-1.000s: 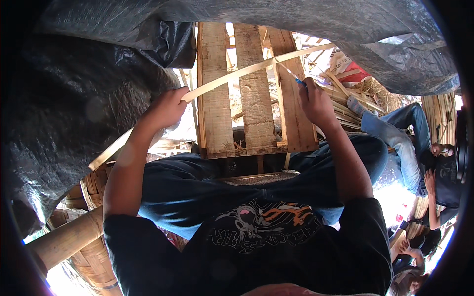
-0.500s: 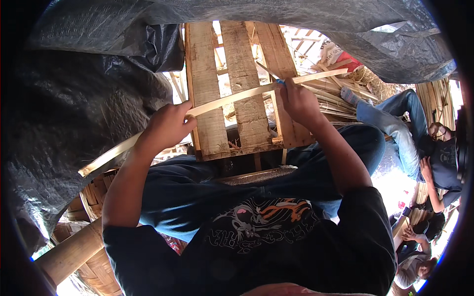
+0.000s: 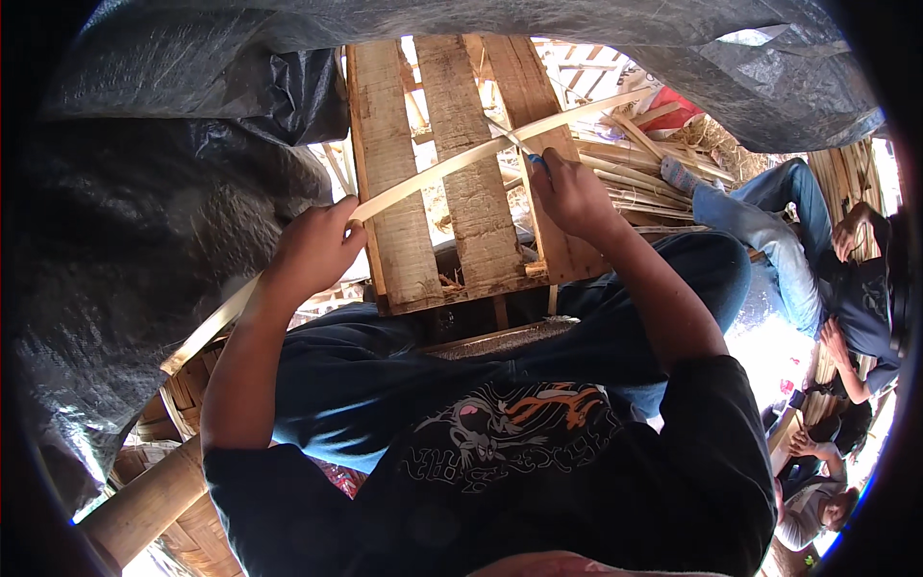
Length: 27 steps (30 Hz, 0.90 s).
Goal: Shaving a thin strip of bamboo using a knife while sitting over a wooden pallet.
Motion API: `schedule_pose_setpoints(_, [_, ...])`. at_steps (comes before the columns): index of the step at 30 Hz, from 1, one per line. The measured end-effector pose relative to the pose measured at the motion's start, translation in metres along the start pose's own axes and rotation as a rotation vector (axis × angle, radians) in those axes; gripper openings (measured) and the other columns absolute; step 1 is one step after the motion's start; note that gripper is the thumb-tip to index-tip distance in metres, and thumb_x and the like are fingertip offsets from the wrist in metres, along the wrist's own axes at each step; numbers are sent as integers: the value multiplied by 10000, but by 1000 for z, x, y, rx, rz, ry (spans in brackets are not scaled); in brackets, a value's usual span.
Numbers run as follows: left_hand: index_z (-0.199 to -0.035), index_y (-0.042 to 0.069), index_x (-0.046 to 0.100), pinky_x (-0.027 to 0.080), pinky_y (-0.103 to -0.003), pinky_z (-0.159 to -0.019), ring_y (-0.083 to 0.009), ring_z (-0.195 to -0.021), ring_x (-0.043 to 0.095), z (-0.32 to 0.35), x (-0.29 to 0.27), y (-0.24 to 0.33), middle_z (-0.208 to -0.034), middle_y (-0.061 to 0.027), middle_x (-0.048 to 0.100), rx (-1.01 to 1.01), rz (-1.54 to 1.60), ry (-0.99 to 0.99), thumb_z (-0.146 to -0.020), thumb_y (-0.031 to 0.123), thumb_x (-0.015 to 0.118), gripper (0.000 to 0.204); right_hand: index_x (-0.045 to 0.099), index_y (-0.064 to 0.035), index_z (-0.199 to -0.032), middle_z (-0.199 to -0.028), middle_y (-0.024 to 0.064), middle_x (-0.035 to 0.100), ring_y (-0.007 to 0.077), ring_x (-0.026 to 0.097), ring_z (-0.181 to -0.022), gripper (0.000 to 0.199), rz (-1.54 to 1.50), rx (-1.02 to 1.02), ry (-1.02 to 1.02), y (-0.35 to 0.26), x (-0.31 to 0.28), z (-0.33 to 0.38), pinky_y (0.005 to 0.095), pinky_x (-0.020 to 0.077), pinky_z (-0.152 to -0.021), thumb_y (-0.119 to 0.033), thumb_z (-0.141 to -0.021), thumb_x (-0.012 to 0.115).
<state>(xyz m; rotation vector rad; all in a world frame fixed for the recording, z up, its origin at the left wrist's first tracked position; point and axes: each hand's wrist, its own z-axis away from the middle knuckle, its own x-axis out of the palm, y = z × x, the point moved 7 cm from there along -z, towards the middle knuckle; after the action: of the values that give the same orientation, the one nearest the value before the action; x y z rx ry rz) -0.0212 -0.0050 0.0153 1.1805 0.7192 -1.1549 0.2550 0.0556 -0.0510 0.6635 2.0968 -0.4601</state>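
Note:
My left hand (image 3: 312,248) is closed around a long pale bamboo strip (image 3: 437,174), thumb and forefinger pinching it. The strip runs slantwise from beside my left forearm up over a slatted wooden bench (image 3: 468,207) to the far right. In my right hand (image 3: 575,195) is a knife (image 3: 514,141) with a blue handle, its thin blade pointing up and to the left. The blade crosses the strip near the bench's right plank; whether it cuts in cannot be made out. My right fingers wrap the handle.
Dark plastic sheeting (image 3: 144,221) hangs at the left and overhead. A pile of split bamboo strips (image 3: 625,183) lies beyond the bench at right. Other people sit at the right, one in jeans (image 3: 769,226). A thick bamboo pole (image 3: 144,500) and woven baskets stand at lower left.
The strip's far end has swung up and left. My right hand has shifted slightly left, and the knife blade now shows across the strip. My left hand has moved slightly left.

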Motion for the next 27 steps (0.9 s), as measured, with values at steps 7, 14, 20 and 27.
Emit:
schedule_pose_setpoints(7, [-912,1,529,442,-464,-601,-418,-666,600,2,8,5,-708,-235,596,-43,-16,-37,-895,151,533,151,511,8,-784,-606,130,510,283,524,-424,177,53,13,47,5,5,6,413,442,-357,-109,-896,582])
schedule_pose_setpoints(14, [-940,-1,535,460,-470,-609,-417,-674,614,6,15,8,-696,-233,602,10,-9,-33,-907,143,539,147,508,-17,-739,-504,104,486,265,513,-383,235,30,157,5,12,8,2,395,435,-319,-170,-903,578])
schedule_pose_setpoints(20, [-974,24,545,481,-512,-619,-433,-676,617,16,14,23,-707,-244,612,4,-100,1,-904,152,540,146,504,-29,-735,-528,154,524,361,568,-449,268,24,243,-82,11,0,-2,456,474,-411,-201,-939,531])
schedule_pose_setpoints(27, [-1003,27,538,493,-525,-614,-432,-675,630,21,17,32,-701,-249,618,-5,-164,25,-913,166,520,166,507,-45,-674,-483,105,480,266,544,-377,276,88,265,-27,10,-5,0,391,457,-328,-205,-885,586])
